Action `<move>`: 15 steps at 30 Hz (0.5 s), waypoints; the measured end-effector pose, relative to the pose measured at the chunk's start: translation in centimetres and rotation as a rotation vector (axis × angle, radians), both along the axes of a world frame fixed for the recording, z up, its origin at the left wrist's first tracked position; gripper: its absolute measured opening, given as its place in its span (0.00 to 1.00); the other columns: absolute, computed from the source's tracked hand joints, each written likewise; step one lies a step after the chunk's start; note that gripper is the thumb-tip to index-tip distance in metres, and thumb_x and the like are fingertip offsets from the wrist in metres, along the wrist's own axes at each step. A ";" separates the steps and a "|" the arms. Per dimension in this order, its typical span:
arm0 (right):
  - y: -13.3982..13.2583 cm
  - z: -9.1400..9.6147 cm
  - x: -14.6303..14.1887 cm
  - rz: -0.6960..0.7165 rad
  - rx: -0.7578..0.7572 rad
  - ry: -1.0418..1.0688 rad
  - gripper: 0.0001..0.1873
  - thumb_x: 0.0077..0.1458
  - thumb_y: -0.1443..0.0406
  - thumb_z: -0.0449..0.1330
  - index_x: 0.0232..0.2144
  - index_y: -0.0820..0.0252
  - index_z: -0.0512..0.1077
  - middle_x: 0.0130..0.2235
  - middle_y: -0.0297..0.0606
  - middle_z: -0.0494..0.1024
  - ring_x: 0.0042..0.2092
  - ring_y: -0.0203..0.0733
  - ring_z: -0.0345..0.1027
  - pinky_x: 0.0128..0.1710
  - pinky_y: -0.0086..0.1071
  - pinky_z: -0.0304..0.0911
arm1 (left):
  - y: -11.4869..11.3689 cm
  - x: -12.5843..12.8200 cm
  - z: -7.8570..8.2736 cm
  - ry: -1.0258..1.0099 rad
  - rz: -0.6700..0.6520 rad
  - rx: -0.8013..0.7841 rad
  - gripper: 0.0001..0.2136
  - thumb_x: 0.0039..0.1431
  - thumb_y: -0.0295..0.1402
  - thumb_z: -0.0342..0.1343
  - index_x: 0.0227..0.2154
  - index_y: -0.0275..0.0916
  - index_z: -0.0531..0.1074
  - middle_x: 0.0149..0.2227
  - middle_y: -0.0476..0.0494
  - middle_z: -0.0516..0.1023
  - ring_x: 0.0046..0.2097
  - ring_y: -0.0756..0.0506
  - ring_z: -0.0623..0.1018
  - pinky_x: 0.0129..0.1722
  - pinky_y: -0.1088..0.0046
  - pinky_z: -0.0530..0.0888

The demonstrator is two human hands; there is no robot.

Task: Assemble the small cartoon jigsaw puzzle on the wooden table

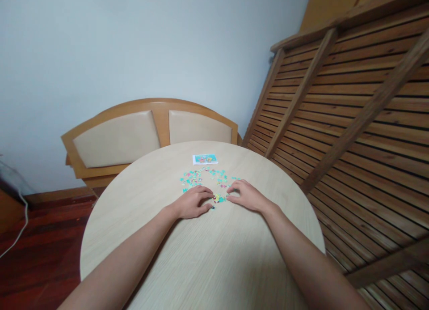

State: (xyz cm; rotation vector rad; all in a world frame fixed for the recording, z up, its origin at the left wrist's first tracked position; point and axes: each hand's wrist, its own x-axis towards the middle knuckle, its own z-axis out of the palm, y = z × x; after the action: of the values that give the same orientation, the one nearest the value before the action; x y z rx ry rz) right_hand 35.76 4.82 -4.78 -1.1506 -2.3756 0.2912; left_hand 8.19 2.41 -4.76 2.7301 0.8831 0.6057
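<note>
Clock: I set the dial's centre on the gap between the hands, twelve pointing away from the wearer.
Patch: one yellow-and-teal cluster of pieces [217,198], at the centre; too small on my feed to tell whether they interlock.
Loose pieces: a scatter of small teal, white and pink bits [191,178], in an arc from ten o'clock round to one.
Dark piece: one item [213,207], at seven, just beside the left thumb.
Left hand: one [194,202], at nine; thumb and fingers parted, fingertips at the patch's edge.
Right hand: one [246,196], at three; fingers curled low by the patch. I cannot tell whether anything is pinched.
Card: one, teal printed picture [205,159], flat at twelve beyond the scatter.
Desk: one, round, pale wood grain [208,265].
Handling: I judge the pieces very light, thin, stiffish, easily bent at corners and apt to slide.
Hold: I would favour opposite edges with fingertips, and flat, gentle pressure on the patch.
</note>
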 end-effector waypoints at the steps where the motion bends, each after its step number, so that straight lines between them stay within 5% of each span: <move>1: 0.0 0.0 0.0 -0.001 -0.004 -0.005 0.10 0.54 0.57 0.66 0.36 0.57 0.78 0.40 0.39 0.79 0.46 0.46 0.70 0.50 0.38 0.61 | 0.0 0.0 0.0 0.002 0.001 -0.001 0.17 0.65 0.38 0.52 0.53 0.38 0.73 0.52 0.38 0.74 0.54 0.41 0.73 0.58 0.60 0.68; 15: -0.6 1.2 0.1 0.061 -0.050 -0.068 0.09 0.55 0.63 0.62 0.36 0.56 0.81 0.38 0.38 0.81 0.42 0.43 0.71 0.46 0.33 0.61 | -0.1 0.0 0.2 0.014 0.002 -0.018 0.17 0.64 0.37 0.53 0.53 0.38 0.73 0.52 0.38 0.74 0.54 0.41 0.73 0.58 0.60 0.68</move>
State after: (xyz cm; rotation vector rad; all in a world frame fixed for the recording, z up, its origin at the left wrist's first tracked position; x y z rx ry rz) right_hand 35.84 4.21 -3.56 -1.1283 -2.4790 0.3384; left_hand 8.19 2.31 -4.56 2.7211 0.8909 0.5769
